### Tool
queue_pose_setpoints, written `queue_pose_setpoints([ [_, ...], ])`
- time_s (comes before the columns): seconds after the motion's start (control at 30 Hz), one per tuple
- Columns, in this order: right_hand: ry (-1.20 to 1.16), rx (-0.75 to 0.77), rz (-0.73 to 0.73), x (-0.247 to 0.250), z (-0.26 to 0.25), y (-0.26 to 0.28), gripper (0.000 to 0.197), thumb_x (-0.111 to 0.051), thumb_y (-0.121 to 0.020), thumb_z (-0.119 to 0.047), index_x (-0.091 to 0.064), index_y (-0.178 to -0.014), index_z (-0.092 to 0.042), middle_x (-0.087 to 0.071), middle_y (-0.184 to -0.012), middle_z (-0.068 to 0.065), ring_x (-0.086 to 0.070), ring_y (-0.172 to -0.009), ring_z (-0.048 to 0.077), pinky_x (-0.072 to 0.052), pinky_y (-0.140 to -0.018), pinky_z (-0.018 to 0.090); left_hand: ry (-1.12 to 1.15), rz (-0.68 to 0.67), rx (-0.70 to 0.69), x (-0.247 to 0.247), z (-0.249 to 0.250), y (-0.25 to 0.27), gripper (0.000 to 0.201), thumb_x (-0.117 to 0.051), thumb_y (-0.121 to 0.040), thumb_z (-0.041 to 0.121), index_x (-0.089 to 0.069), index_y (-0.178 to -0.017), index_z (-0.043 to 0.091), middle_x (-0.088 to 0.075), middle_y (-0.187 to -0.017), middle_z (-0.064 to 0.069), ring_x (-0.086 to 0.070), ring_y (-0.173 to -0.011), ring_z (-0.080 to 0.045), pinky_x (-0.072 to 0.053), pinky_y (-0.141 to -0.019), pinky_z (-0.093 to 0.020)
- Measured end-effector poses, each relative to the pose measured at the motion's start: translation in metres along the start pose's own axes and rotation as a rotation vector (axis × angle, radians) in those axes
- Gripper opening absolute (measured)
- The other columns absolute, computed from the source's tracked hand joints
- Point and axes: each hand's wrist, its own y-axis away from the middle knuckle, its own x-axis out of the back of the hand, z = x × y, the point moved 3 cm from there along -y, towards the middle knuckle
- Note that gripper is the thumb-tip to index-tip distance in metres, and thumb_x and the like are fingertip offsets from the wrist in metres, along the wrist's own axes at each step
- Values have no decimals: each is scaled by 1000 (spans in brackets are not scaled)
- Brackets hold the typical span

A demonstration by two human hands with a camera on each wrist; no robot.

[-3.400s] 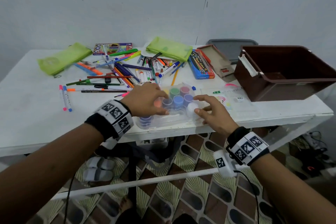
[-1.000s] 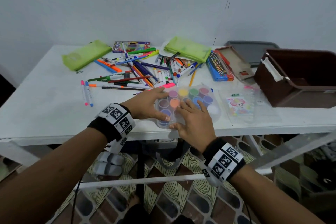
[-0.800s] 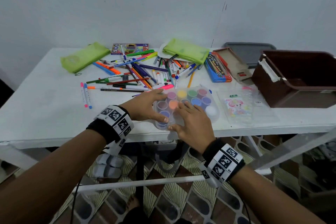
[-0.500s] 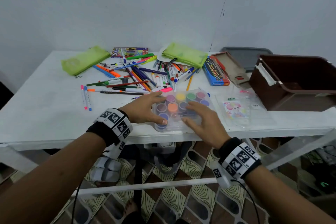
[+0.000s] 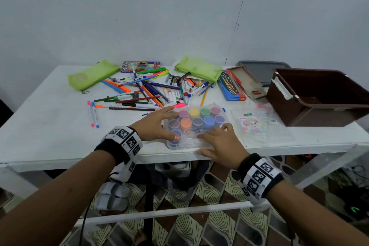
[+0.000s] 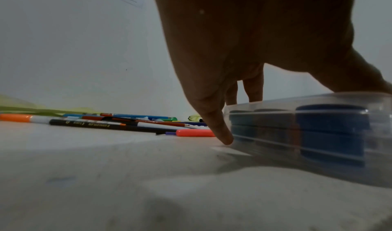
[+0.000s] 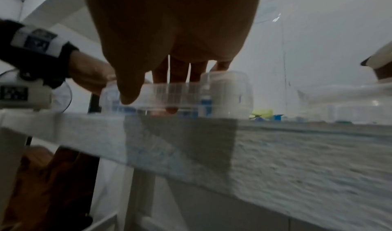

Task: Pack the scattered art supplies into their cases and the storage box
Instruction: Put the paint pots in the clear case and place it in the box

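Note:
A clear plastic paint case (image 5: 199,120) with several coloured pots lies at the table's front edge. My left hand (image 5: 155,126) arches over its left end, thumb on the near corner of the lid and fingers at the far corner. In the left wrist view the little finger touches the table beside the case (image 6: 307,125). My right hand (image 5: 219,144) lies flat on the near right part of the lid. In the right wrist view its fingers rest on the case (image 7: 176,93) and its thumb hangs over the front wall.
Loose pens and pencils (image 5: 149,90) are piled behind the case, between two green pouches (image 5: 91,74) (image 5: 199,68). A blue pencil box (image 5: 231,86) and a clear sticker bag (image 5: 255,124) lie to the right. The brown storage box (image 5: 319,114) stands far right.
My right hand has slid along the lid from its left middle to the near right part. The left hand has stayed at the case's left end.

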Motion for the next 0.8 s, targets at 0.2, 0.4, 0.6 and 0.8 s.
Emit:
queue_pose_setpoints([
  [0.2,-21,37,0,-7,7,-7,35,-60,-80,-51,-68,-98,-22,-71,-88,-6,-65,-83,23,-22,-79,36,135,16,6,-1,-7,1,86,-69,-56,77,-47,-133,46,-15,-159,17,-19,-139,2,-31,-114,-42],
  [0.4,-91,74,189,33,19,-25,33,-66,-83,-32,-66,-113,-18,-69,-100,2,-62,-93,26,-40,-87,45,455,136,-88,14,1,11,72,-69,-64,72,-61,-121,28,-56,-131,15,-49,-118,14,-40,-100,-12],
  [0.6,-193,6,221,64,32,-70,32,-71,-87,-27,-69,-113,-7,-70,-101,11,-61,-94,29,-49,-84,42,376,244,-80,17,11,-3,67,-88,-66,20,-53,-122,34,-63,-122,14,-58,-114,-1,-50,-93,-25],
  [0.8,-373,-272,31,74,84,-83,59,-77,-81,-26,-53,-134,-22,-54,-137,0,-46,-127,19,-34,-107,32,495,357,-41,31,3,-26,53,-74,-82,7,-54,-130,13,-66,-117,4,-63,-107,-8,-53,-85,-22],
])
